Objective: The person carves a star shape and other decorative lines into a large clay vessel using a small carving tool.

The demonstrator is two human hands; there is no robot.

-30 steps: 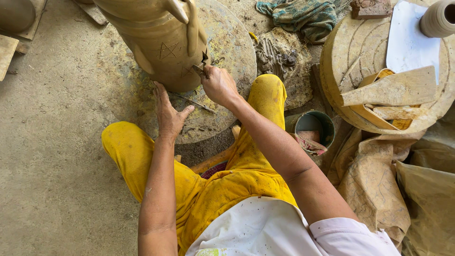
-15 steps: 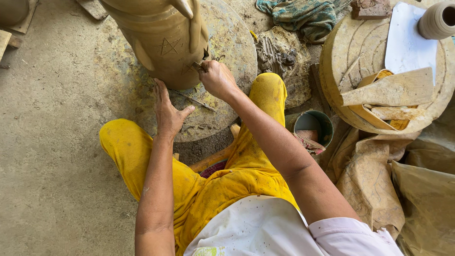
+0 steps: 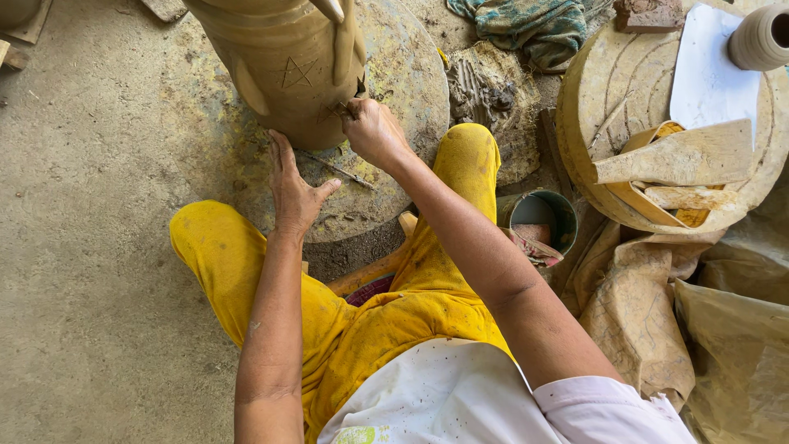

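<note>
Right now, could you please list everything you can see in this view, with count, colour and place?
clay vessel: one, tan, upright on the wheel, star mark scratched in its wall
round wheel: one, mud-stained, on the floor ahead
thin stick tool: one, dark, lying on the wheel
cloth: one, teal, top centre
small bucket: one, green, beside the right knee
round board: one, pale yellow, right, bearing white paper and clay-smeared scraps
small clay pot: one, tan, top right
plastic sheeting: brown, lower right
trousers: yellow
left hand: flat on the wheel by the vessel's base
right hand: pinched at the vessel's lower wall
</note>
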